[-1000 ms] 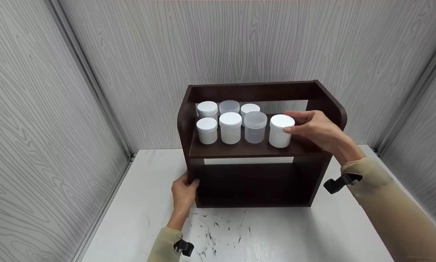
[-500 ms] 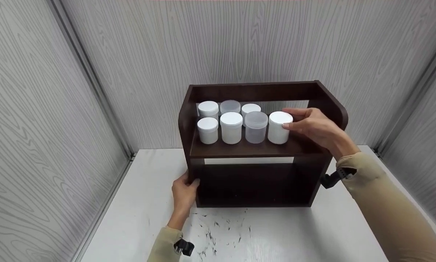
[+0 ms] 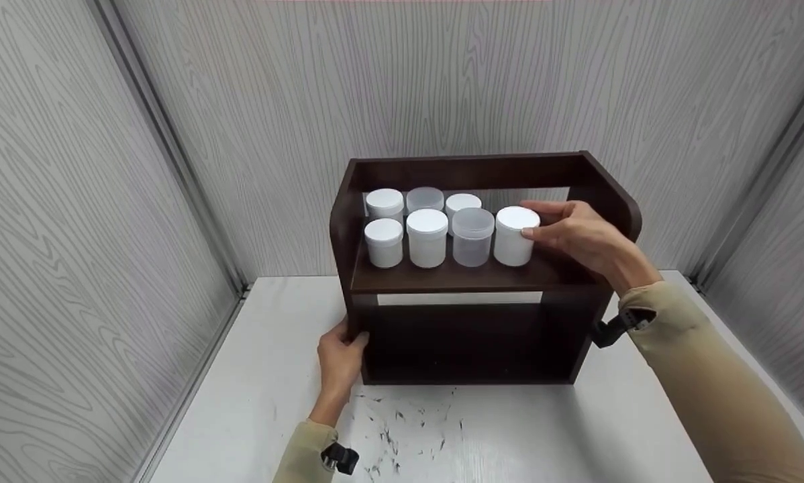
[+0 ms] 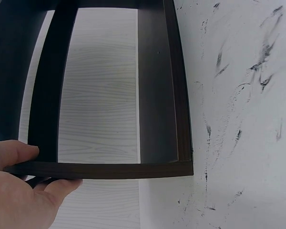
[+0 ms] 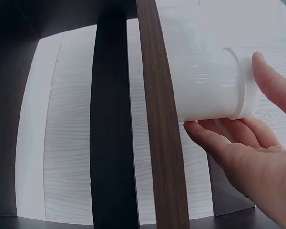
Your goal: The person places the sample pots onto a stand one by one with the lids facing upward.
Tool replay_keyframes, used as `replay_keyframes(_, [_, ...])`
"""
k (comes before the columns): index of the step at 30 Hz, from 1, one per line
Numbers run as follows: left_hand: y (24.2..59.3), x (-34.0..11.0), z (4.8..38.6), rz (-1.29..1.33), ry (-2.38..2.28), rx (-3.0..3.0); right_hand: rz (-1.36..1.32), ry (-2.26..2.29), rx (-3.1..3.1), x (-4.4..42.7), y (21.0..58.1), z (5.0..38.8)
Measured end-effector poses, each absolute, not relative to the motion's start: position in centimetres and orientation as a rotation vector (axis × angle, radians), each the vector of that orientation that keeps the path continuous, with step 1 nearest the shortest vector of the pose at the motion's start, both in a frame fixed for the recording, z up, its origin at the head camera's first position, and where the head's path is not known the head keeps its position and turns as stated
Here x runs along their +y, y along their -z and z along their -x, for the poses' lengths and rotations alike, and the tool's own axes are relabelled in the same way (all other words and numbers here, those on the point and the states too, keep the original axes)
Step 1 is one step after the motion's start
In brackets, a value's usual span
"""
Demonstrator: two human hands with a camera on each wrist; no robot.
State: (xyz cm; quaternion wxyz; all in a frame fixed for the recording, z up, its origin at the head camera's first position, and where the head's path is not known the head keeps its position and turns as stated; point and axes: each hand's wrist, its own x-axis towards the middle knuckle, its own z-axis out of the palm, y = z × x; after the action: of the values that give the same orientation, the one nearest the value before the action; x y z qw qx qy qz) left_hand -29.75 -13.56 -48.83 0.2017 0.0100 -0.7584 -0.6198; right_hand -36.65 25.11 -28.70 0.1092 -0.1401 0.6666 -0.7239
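Note:
A dark brown two-tier shelf stands on the white table. My left hand grips its left side panel, thumb on one face and fingers on the other. On the upper tier my right hand holds a white lidded jar at the right end of the front row. In the right wrist view the thumb lies at the lid and the fingers along the side of that white jar. Left of it stand a clear jar and two white jars, a taller one and a shorter one.
Behind the front row stand two white jars and a clear jar, partly hidden. The lower tier is dark. Black scuff marks lie on the white table. Wood-grain panels surround the table.
The right hand has moved the white jar slightly back and left, closer to the clear jar, and it has stayed there over the last half second. The left hand keeps its place.

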Motion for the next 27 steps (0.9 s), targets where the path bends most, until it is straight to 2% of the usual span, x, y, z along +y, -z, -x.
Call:
replay_keyframes(18, [48.8,-13.5,29.6,-0.036,1.731,-2.118,0.409,2.119,2.047,25.5,29.1,36.2])
replay_keyframes(27, [48.8,-13.6,29.6,-0.011,1.702,-2.138,0.416,1.969,2.459,25.5,28.8,33.7])
